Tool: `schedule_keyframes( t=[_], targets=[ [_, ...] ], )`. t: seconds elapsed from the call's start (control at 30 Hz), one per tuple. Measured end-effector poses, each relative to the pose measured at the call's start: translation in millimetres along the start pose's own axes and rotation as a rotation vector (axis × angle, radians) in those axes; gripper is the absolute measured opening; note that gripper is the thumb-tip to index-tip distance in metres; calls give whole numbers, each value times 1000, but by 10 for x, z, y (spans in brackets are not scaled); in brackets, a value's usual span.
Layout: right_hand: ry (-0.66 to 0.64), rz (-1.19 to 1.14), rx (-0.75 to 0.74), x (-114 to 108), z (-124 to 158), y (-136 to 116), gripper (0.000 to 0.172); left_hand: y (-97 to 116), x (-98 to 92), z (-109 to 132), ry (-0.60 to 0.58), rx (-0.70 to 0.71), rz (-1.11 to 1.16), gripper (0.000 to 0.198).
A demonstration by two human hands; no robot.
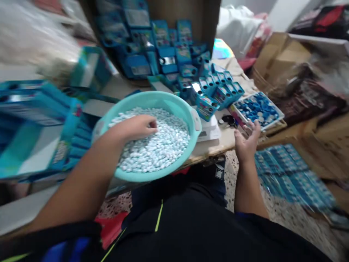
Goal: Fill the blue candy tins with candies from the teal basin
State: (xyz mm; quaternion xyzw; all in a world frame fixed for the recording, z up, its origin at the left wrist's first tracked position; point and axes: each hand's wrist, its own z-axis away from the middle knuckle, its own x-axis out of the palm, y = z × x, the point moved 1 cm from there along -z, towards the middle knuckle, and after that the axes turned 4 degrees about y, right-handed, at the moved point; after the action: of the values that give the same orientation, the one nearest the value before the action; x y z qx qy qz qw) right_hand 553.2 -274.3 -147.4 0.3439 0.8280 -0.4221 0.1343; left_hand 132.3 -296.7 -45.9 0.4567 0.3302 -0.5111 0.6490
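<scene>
Cluttered bench (215, 147) is carrying a teal plastic basin (148, 99) heaped with pale blue tablets (163, 145), and the left hand (133, 127) is resting among them at ten o'clock, its curled fingers (151, 125) hiding whether any are held. Right hand (247, 140) is hanging at three o'clock, fingers spread wide and empty, just below a tray of blue caps (257, 109), near stacked blue cartons (209, 92)

Smooth plastic basin (174, 102); glossy card boxes (207, 107); matt brown cardboard (283, 54)
</scene>
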Motion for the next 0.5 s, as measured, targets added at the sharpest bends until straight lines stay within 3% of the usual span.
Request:
schedule_keyframes(
  t=[0.13,0.33,0.5],
  targets=[
    [112,65,190,-124,482,490,64,23,34,-58,-61,-26,-70,44],
    [68,115,254,-170,1183,685,46,-57,81,-145,-106,-25,-116,82],
    [-35,133,353,-224,1601,553,40,-61,63,-158,-137,1,-103,60]
  ],
)
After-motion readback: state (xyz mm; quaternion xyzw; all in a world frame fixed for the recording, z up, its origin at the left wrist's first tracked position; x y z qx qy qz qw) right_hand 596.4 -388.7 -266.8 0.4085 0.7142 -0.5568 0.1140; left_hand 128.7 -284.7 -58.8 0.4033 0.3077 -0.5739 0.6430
